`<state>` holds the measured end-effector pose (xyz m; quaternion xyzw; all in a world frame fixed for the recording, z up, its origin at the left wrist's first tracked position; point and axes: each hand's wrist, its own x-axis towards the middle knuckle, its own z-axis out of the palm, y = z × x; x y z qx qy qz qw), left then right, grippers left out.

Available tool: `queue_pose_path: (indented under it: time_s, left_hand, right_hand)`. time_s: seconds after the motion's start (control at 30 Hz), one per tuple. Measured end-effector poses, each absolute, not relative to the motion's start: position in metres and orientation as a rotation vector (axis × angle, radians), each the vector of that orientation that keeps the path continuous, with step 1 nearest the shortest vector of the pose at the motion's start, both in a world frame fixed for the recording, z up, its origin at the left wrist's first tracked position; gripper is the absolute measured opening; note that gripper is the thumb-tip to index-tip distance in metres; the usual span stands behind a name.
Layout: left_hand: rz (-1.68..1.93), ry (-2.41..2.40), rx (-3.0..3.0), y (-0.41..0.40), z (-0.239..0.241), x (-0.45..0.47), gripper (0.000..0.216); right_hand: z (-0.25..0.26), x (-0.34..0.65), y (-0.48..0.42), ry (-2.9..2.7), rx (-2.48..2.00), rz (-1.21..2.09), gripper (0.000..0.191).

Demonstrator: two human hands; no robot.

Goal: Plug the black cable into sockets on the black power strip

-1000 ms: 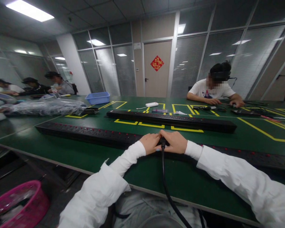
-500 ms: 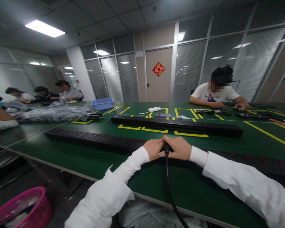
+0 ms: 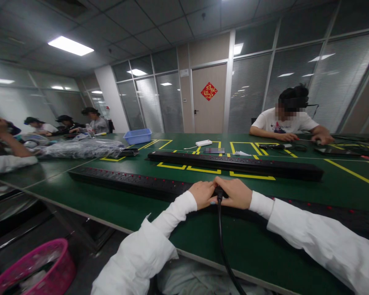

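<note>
A long black power strip [image 3: 129,179] with red dots along its top lies across the near part of the table. My left hand [image 3: 203,194] and my right hand [image 3: 237,193] meet over its middle, fingers closed round a black plug [image 3: 219,194]. The plug sits at the strip's top face; how deep it is in a socket is hidden by my fingers. From it a black cable [image 3: 221,237] hangs over the table's front edge. Behind my hands lies a second black power strip [image 3: 233,164].
On the green table [image 3: 160,213] are a blue basket [image 3: 137,136], plastic-wrapped goods [image 3: 80,148], a white power bank [image 3: 203,143] and a phone [image 3: 214,150]. A pink basket [image 3: 60,270] stands low at left. One person [image 3: 287,119] sits opposite; others sit at left.
The view has turned slightly left, so everything sits further right. Both my hands stay closed on the plug at the strip. At far left, a person's hand is now raised to the head.
</note>
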<state>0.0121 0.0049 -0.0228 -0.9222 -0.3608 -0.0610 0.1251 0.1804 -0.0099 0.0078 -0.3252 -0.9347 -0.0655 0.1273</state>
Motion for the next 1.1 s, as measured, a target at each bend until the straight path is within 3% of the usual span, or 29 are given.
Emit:
queue_pose_path:
  time_s: [1.1]
  left_hand:
    - [-0.189,-1.041,-2.708,0.0057,-0.0219,0.0107,0.044]
  right_hand:
    - [0.0012,0.1794,-0.0084,-2.676,-0.992,-0.253,0.043]
